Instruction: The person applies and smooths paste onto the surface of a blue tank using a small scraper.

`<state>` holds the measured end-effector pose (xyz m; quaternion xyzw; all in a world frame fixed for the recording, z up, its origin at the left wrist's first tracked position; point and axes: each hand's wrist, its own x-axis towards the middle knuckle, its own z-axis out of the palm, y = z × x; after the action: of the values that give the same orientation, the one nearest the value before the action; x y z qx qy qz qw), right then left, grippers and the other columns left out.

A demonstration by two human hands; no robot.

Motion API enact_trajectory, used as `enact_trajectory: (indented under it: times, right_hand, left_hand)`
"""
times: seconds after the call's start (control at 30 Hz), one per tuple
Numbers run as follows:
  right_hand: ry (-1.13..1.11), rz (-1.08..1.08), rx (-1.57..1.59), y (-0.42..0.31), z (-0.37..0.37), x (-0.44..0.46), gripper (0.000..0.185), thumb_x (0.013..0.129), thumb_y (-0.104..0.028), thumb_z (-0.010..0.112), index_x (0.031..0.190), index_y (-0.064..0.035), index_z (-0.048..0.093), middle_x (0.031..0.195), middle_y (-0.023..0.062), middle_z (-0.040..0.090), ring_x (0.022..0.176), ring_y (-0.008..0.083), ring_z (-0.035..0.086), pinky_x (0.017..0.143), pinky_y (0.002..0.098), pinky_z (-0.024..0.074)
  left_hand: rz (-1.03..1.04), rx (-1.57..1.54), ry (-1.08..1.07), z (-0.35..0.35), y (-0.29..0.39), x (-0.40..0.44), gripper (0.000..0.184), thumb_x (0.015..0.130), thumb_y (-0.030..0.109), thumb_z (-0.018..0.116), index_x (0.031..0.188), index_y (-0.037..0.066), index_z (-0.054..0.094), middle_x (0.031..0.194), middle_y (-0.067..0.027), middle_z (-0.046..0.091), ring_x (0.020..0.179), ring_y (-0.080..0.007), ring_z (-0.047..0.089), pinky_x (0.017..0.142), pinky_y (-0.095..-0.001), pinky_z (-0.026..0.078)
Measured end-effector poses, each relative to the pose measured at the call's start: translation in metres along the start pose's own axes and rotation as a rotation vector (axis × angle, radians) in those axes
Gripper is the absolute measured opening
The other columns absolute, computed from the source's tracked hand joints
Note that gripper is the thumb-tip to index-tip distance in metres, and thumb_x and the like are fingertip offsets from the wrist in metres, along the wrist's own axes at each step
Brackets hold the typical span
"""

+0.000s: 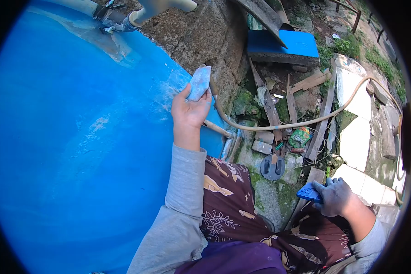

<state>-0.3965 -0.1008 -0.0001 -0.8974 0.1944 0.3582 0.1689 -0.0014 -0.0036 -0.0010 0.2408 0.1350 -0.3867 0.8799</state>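
In the head view my left hand (192, 107) is raised palm up, its fingers and thumb around a flat, pale blue-white slab (199, 83). It is held over the edge of a large blue surface (100, 150), where whitish scuffs show near the hand. My right hand (335, 197), greyish with dust on its back, is closed around a blue oblong block (309, 192) with a patterned face. That hand is low at the right, above my patterned brown cloth (228, 192); the exact kind of either held piece cannot be made out.
A tan hose (278, 126) curves across the ground from the blue edge to the right. Wooden planks (322, 121), small bricks (261, 147) and a round grey lid-like piece (272, 167) lie on mossy ground. A blue-topped slab (283, 44) and a pipe (162, 9) are farther back.
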Motion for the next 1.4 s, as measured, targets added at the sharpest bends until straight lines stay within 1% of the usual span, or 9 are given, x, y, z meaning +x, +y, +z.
enact_trajectory:
  times: [0.03, 0.17, 0.3, 0.4, 0.5, 0.63, 0.77, 0.93, 1.4]
  right_hand:
    - [-0.001, -0.012, 0.003, -0.001, -0.001, 0.000, 0.056, 0.074, -0.038, 0.060, 0.120, -0.0089, 0.048, 0.100, 0.0202, 0.056, 0.096, 0.0327, 0.055, 0.088, 0.0382, 0.0397]
    - [0.036, -0.057, -0.004, 0.000, 0.002, 0.001, 0.056, 0.074, -0.038, 0.061, 0.120, -0.0089, 0.048, 0.100, 0.0204, 0.056, 0.096, 0.0327, 0.055, 0.088, 0.0383, 0.0397]
    - [0.039, -0.029, -0.007, 0.002, 0.003, 0.001, 0.058, 0.073, -0.037, 0.061, 0.120, -0.0079, 0.048, 0.101, 0.0208, 0.056, 0.097, 0.0327, 0.055, 0.088, 0.0380, 0.0397]
    - [0.044, -0.011, -0.006, 0.004, 0.005, 0.000, 0.058, 0.072, -0.038, 0.062, 0.120, -0.0072, 0.048, 0.100, 0.0208, 0.056, 0.096, 0.0326, 0.055, 0.088, 0.0378, 0.0399]
    - [0.015, -0.015, 0.002, 0.002, 0.003, -0.002, 0.059, 0.072, -0.039, 0.062, 0.120, -0.0071, 0.048, 0.101, 0.0207, 0.056, 0.096, 0.0325, 0.055, 0.087, 0.0377, 0.0400]
    - [0.016, -0.052, -0.011, 0.002, 0.008, 0.003, 0.061, 0.072, -0.040, 0.062, 0.121, -0.0072, 0.047, 0.101, 0.0207, 0.056, 0.097, 0.0323, 0.055, 0.087, 0.0376, 0.0400]
    - [0.034, -0.027, -0.009, 0.004, 0.008, 0.004, 0.060, 0.072, -0.040, 0.061, 0.121, -0.0076, 0.048, 0.101, 0.0206, 0.056, 0.097, 0.0323, 0.055, 0.087, 0.0375, 0.0401]
    - [0.019, -0.017, -0.018, 0.003, 0.006, 0.001, 0.060, 0.074, -0.042, 0.059, 0.122, -0.0085, 0.047, 0.101, 0.0209, 0.056, 0.097, 0.0330, 0.055, 0.087, 0.0382, 0.0399]
    - [0.027, -0.022, -0.035, -0.003, -0.001, -0.001, 0.057, 0.075, -0.039, 0.060, 0.121, -0.0067, 0.047, 0.102, 0.0204, 0.056, 0.096, 0.0323, 0.056, 0.086, 0.0378, 0.0417]
  left_hand:
    - [-0.076, -0.063, 0.019, 0.002, 0.005, 0.006, 0.037, 0.089, 0.010, 0.046, 0.122, -0.003, 0.036, 0.124, -0.0170, 0.042, 0.116, -0.0288, 0.041, 0.098, -0.0412, 0.032]
    - [0.063, 0.104, 0.002, 0.007, -0.014, 0.030, 0.037, 0.089, 0.011, 0.046, 0.122, -0.003, 0.037, 0.122, -0.0171, 0.043, 0.115, -0.0274, 0.041, 0.097, -0.0405, 0.032]
    - [0.065, 0.035, 0.031, 0.002, -0.011, 0.014, 0.037, 0.089, 0.010, 0.046, 0.122, -0.003, 0.036, 0.122, -0.0170, 0.044, 0.115, -0.0277, 0.042, 0.097, -0.0412, 0.033]
    - [0.004, -0.051, -0.068, 0.003, 0.007, -0.017, 0.038, 0.089, 0.009, 0.045, 0.123, -0.004, 0.036, 0.123, -0.0174, 0.043, 0.114, -0.0297, 0.043, 0.095, -0.0430, 0.036]
    - [-0.094, -0.088, -0.020, 0.012, 0.011, -0.005, 0.038, 0.089, 0.009, 0.045, 0.123, -0.004, 0.035, 0.123, -0.0178, 0.043, 0.115, -0.0303, 0.042, 0.096, -0.0429, 0.034]
    - [0.080, 0.097, 0.010, 0.013, -0.014, 0.035, 0.035, 0.088, 0.009, 0.046, 0.120, -0.004, 0.039, 0.122, -0.0168, 0.044, 0.115, -0.0293, 0.041, 0.098, -0.0400, 0.032]
    - [0.082, 0.112, 0.023, 0.003, -0.034, 0.028, 0.034, 0.087, 0.010, 0.048, 0.118, -0.002, 0.041, 0.122, -0.0158, 0.045, 0.114, -0.0278, 0.043, 0.098, -0.0385, 0.033]
    - [-0.101, 0.176, -0.016, -0.005, -0.063, -0.009, 0.034, 0.086, 0.011, 0.051, 0.117, -0.001, 0.043, 0.119, -0.0146, 0.047, 0.112, -0.0253, 0.045, 0.099, -0.0370, 0.033]
    - [-0.090, 0.168, -0.110, 0.000, -0.047, -0.016, 0.034, 0.088, 0.010, 0.049, 0.119, -0.002, 0.041, 0.123, -0.0150, 0.045, 0.116, -0.0259, 0.041, 0.101, -0.0384, 0.030]
